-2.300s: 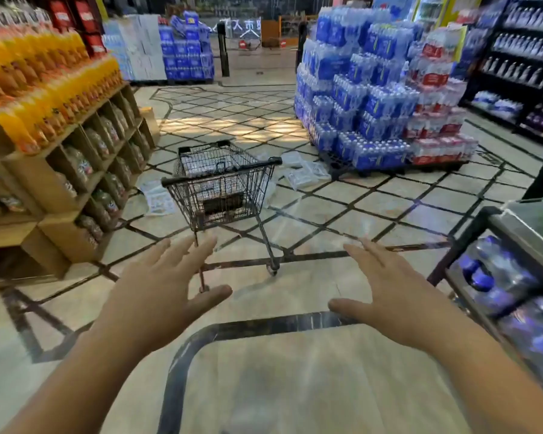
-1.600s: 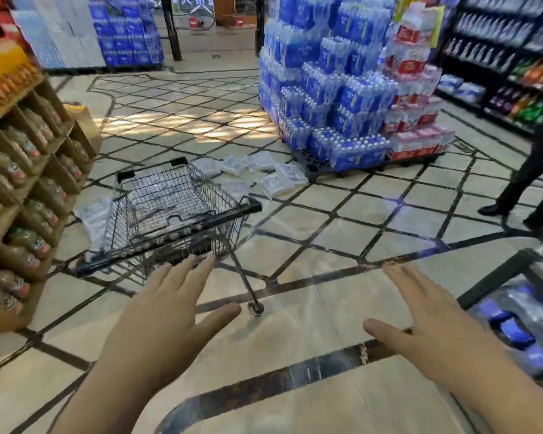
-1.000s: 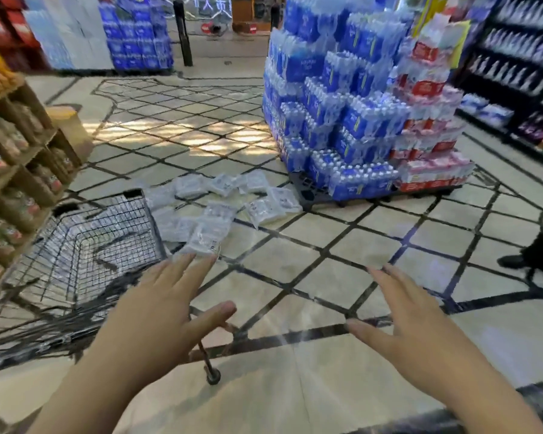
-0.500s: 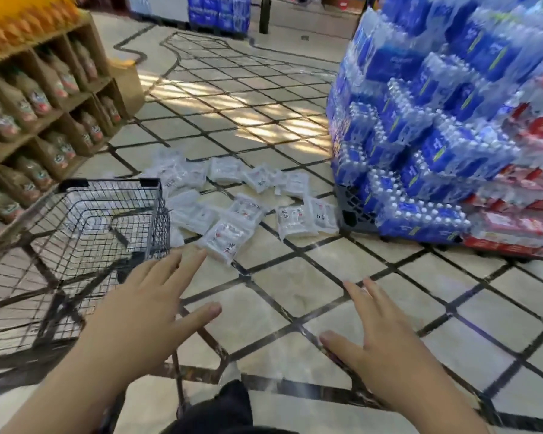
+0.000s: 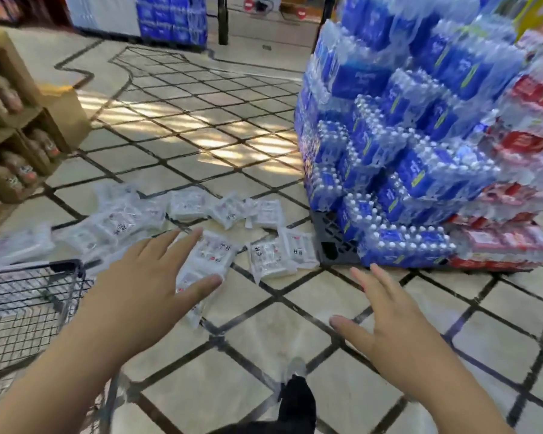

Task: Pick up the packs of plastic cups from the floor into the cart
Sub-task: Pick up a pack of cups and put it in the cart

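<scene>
hands: left hand (image 5: 145, 289) + right hand (image 5: 389, 333) spread, holding nothing | packs (image 5: 268, 255) on floor (image 5: 264, 333) | risk: slick wrap could slip from grip; cart (image 5: 44, 265) may roll if bumped

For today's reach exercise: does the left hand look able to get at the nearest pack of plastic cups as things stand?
Probably yes. The left hand, open, hovers over the nearest pack of plastic cups; nothing lies between them, and the cart stands aside.

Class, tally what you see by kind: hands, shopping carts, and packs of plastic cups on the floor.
Hands: 2, left hand and right hand
Shopping cart: 1
Floor packs of plastic cups: about 12; overlap and blur prevent an exact count
Total: about 15
</scene>
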`<action>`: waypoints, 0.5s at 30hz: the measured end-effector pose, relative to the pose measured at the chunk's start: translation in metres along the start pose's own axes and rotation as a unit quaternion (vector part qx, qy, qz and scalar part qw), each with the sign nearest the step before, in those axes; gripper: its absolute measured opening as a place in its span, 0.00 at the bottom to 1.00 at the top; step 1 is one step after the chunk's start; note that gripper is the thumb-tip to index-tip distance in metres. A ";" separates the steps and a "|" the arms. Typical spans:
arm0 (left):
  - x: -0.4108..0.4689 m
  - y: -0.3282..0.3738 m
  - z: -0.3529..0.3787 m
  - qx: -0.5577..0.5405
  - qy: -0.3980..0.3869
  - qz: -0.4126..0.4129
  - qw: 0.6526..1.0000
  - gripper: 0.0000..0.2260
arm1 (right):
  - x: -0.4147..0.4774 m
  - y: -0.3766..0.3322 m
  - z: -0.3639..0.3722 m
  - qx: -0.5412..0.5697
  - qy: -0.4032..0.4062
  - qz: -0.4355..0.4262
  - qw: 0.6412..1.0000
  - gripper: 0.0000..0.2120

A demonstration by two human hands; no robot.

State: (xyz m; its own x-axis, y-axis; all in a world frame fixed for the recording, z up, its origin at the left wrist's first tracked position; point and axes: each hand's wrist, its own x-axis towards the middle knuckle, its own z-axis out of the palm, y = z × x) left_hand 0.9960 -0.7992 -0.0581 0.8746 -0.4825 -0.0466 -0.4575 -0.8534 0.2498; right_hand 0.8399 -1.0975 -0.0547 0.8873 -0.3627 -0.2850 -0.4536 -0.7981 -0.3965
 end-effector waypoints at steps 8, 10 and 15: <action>0.111 0.022 0.009 -0.005 0.017 -0.164 0.986 0.45 | 0.205 -0.002 -0.055 -0.046 -0.073 -0.107 0.991 0.40; 0.126 0.023 0.005 -0.016 0.031 -0.210 0.977 0.45 | 0.251 -0.021 -0.063 -0.056 -0.099 -0.167 0.979 0.40; 0.132 0.016 -0.001 -0.043 0.070 -0.314 0.946 0.38 | 0.344 -0.083 -0.065 -0.116 -0.123 -0.280 0.945 0.42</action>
State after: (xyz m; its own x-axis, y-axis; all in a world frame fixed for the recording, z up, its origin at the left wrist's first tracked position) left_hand 1.1048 -0.8764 -0.0597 0.9851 0.1492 -0.0856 0.1680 -0.9410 0.2938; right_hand 1.1882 -1.1873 -0.0633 0.9236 0.2474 -0.2929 0.1370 -0.9264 -0.3507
